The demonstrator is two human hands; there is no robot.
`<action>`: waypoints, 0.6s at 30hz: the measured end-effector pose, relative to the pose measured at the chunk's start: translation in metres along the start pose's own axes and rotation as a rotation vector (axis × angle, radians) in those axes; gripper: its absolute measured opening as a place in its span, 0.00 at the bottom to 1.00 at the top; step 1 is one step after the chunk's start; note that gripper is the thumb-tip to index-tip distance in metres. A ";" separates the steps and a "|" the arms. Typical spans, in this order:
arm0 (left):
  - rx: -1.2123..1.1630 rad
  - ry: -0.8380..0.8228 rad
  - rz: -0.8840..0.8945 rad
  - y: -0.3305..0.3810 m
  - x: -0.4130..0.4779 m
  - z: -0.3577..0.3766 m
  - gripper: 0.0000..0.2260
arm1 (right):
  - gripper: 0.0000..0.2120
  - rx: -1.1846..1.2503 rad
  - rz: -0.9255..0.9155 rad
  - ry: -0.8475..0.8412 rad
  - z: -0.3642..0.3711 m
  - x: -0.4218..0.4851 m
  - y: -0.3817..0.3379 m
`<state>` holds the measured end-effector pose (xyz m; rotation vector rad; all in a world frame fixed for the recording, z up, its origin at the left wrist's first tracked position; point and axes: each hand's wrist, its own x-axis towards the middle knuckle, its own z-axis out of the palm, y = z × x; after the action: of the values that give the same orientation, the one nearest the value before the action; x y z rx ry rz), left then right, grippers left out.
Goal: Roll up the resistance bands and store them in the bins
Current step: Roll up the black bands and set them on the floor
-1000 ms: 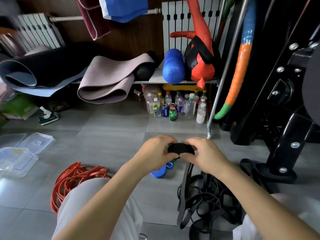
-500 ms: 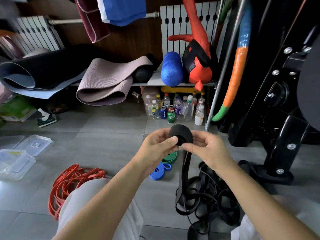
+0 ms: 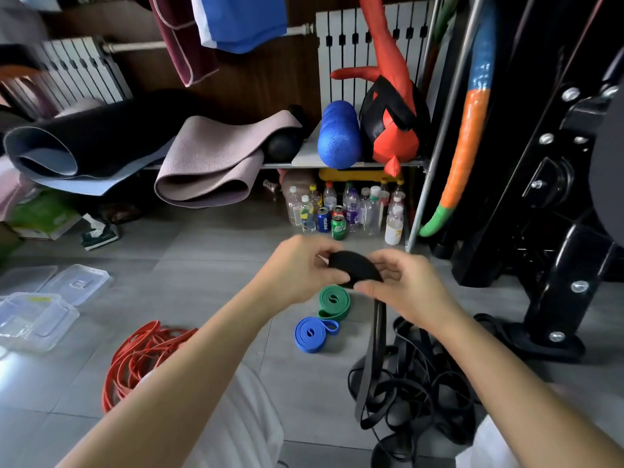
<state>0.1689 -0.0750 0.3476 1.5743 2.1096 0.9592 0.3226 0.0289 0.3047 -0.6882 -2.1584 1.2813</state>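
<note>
- Two bare hands meet over a grey tiled floor (image 3: 209, 261), both closed on a partly rolled black resistance band (image 3: 354, 266) held in the air in front of the person.
- Left hand (image 3: 297, 271): fingers curled round the coil's left side.
- Right hand (image 3: 405, 292): thumb and curled fingers pinch the coil's right side.
- The band's unrolled tail (image 3: 374, 349) hangs from the coil between the forearms, down into a loose heap of black bands (image 3: 418, 396) on the floor beside the right arm.
- A green rolled band (image 3: 332, 300) lies on the tiles just below the hands, touching a blue rolled band (image 3: 310, 334) nearer the camera.
- A tangle of red bands (image 3: 141, 356) lies unrolled by the left arm.
- A clear plastic bin (image 3: 33, 322) stands at far left, well apart from the hands, with a clear lid (image 3: 77, 283) just behind it.
- Behind, a low shelf holds a pink yoga mat (image 3: 209, 167), a dark mat (image 3: 84, 143) and a blue foam roller (image 3: 339, 136); drink bottles and cans (image 3: 351, 211) stand beneath it.
- A black machine frame (image 3: 557, 265) fills the right edge.
</note>
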 end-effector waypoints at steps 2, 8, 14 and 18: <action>-0.372 0.036 -0.065 0.000 0.004 -0.004 0.13 | 0.16 0.118 -0.017 0.035 -0.007 0.005 -0.004; -1.042 0.031 -0.173 -0.005 0.003 0.011 0.13 | 0.14 0.348 -0.072 0.054 -0.007 0.013 -0.011; -0.385 0.078 -0.129 -0.016 0.010 0.019 0.16 | 0.14 0.075 -0.074 0.038 -0.007 0.019 -0.010; -0.001 0.030 0.010 -0.025 0.011 0.018 0.17 | 0.15 -0.198 -0.034 -0.068 0.007 0.019 -0.004</action>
<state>0.1588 -0.0635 0.3186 1.5815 2.1226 0.9934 0.3033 0.0351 0.3092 -0.6922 -2.3641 1.0975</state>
